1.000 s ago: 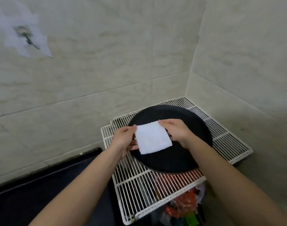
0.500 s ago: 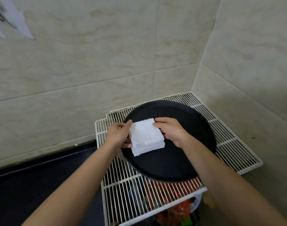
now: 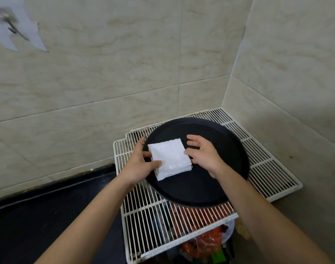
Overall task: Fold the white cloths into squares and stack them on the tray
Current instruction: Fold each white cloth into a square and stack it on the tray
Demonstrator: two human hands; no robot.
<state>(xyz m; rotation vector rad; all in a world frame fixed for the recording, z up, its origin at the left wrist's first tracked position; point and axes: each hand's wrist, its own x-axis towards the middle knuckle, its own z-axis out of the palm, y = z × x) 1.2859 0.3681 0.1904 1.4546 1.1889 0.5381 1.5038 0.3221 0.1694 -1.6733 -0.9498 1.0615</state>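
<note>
Squaring up the stack of white cloths (image 3: 168, 157) on the left part of the black tray (image 3: 210, 178), mid-frame. My left hand (image 3: 138, 164) and right hand (image 3: 204, 155) press its sides with loose, ungripping fingers. Gentle, even nudges should align the edges.

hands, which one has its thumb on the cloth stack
The left hand: its thumb lies on the white cloth stack's left edge, while the right hand only touches the right side.
</note>
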